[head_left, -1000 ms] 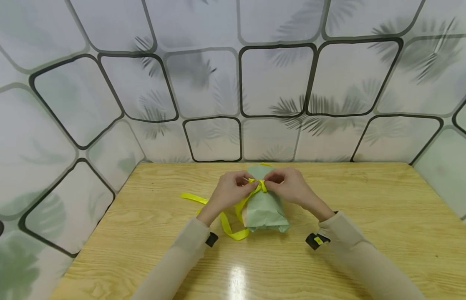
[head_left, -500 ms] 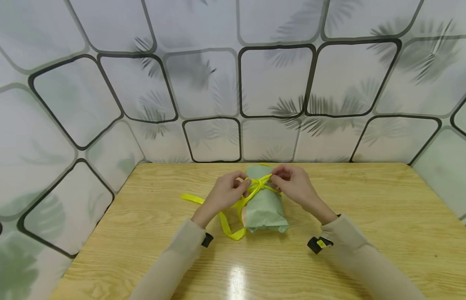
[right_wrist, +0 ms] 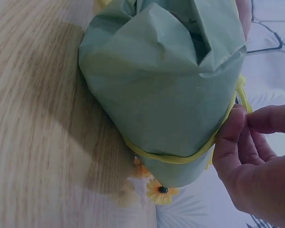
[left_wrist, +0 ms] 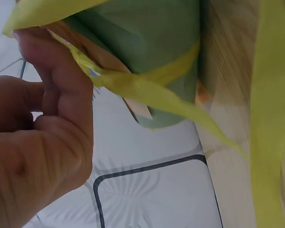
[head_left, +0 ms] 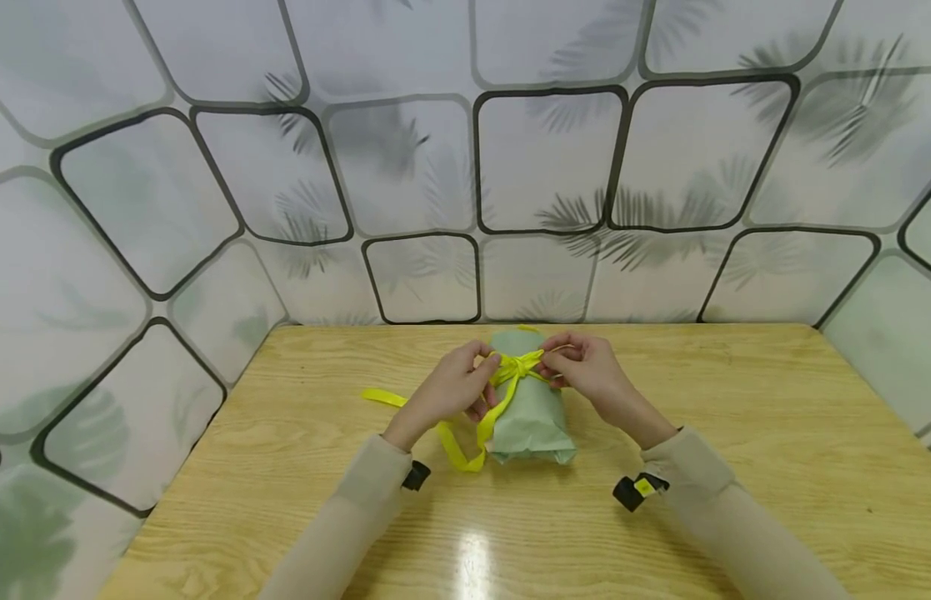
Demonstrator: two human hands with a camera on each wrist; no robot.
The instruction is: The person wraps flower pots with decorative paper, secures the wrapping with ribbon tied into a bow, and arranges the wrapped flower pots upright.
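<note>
A bundle wrapped in pale green paper [head_left: 531, 421] lies on the table, its crumpled end towards me. A yellow ribbon [right_wrist: 173, 158] circles it and meets in a bow on top. My left hand [head_left: 457, 382] pinches the bow's left loop between thumb and finger; in the left wrist view that ribbon passes over the fingertips. On the other side my right hand [head_left: 591, 373] pinches the right loop. One ribbon tail [head_left: 486, 429] hangs over the bundle's left side onto the table. Yellow flowers [right_wrist: 161, 191] show past the bundle's far end in the right wrist view.
The wooden table [head_left: 322, 517] ends at a pale wall covering [head_left: 551, 167] with dark rounded outlines and leaf prints. A loose ribbon end [head_left: 382, 397] lies left of the left hand. Dark wrist devices sit at both cuffs.
The hands have moved slightly apart from the knot, drawing the bow's loops out to either side. The ribbon tail has shifted towards the bundle, and some left fingers have lowered beside it.
</note>
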